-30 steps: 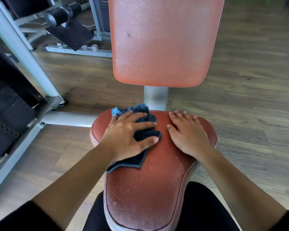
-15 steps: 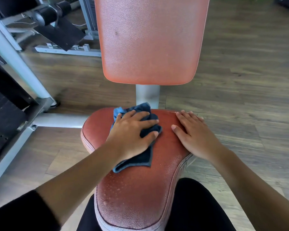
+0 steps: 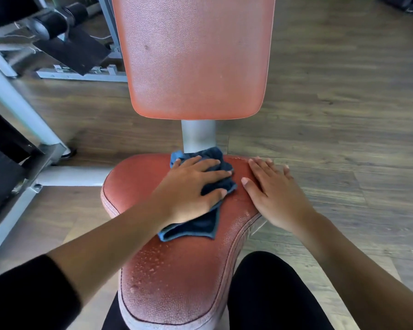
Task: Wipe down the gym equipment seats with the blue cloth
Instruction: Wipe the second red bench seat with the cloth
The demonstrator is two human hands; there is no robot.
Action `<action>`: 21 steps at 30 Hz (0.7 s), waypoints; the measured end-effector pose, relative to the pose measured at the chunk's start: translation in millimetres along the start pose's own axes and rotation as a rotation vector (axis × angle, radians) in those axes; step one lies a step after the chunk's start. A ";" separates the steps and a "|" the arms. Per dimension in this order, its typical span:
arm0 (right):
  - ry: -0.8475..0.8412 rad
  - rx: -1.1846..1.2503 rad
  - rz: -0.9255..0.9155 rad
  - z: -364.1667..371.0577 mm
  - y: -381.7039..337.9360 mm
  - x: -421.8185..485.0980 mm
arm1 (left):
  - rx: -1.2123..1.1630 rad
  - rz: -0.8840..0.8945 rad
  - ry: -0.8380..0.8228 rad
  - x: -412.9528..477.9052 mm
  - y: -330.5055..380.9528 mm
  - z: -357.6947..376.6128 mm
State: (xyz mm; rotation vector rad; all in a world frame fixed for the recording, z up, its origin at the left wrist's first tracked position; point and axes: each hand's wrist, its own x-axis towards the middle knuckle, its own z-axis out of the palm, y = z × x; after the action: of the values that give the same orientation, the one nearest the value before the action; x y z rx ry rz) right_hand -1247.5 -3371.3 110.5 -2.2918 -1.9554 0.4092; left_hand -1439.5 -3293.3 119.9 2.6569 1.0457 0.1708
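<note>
Closest to us we see a black sleeve (image 3: 22, 296) on the left arm and a leg in black (image 3: 272, 294). Between them starts the red seat (image 3: 177, 289), and its near end has lots of little water drops (image 3: 150, 260) on it.

Further up, the blue cloth (image 3: 193, 228) lies bunched on the seat. The left hand (image 3: 191, 189) lies flat on top of it. Its fingers (image 3: 208, 163) are straight and spread, pressing the cloth down, not curled round it. Cloth sticks out past the fingertips and below the wrist on our side.

Just right of those fingers, the right hand (image 3: 274, 198) rests flat on the bare seat near its right edge, fingers straight and holding nothing. The 2 hands are near but apart.

Just past the left fingertips a grey post (image 3: 198, 136) goes up to the red backrest (image 3: 196, 55). Around it is brown wooden floor (image 3: 332, 103). Far left of the fingers stands a grey frame (image 3: 19, 110) with black rollers (image 3: 57, 20).
</note>
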 end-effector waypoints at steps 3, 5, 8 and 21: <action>-0.005 -0.004 -0.005 -1.0 1.0 -0.1 | -0.046 -0.079 0.032 3.0 -22.5 -7.0; 0.001 -0.005 -0.004 -0.6 0.9 0.7 | -0.011 -0.197 0.037 20.7 -22.3 -6.6; 0.006 0.004 0.007 1.2 0.7 1.5 | 0.051 -0.216 -0.001 34.2 -1.5 1.6; -0.010 0.049 0.083 -4.4 -16.5 11.9 | -0.256 -0.281 0.179 -16.0 -39.2 -25.8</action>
State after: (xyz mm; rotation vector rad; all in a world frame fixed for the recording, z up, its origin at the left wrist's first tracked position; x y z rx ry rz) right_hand -1260.5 -3356.4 117.2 -2.3507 -1.8386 0.4710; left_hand -1482.0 -3271.2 132.6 2.2729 1.3402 0.4567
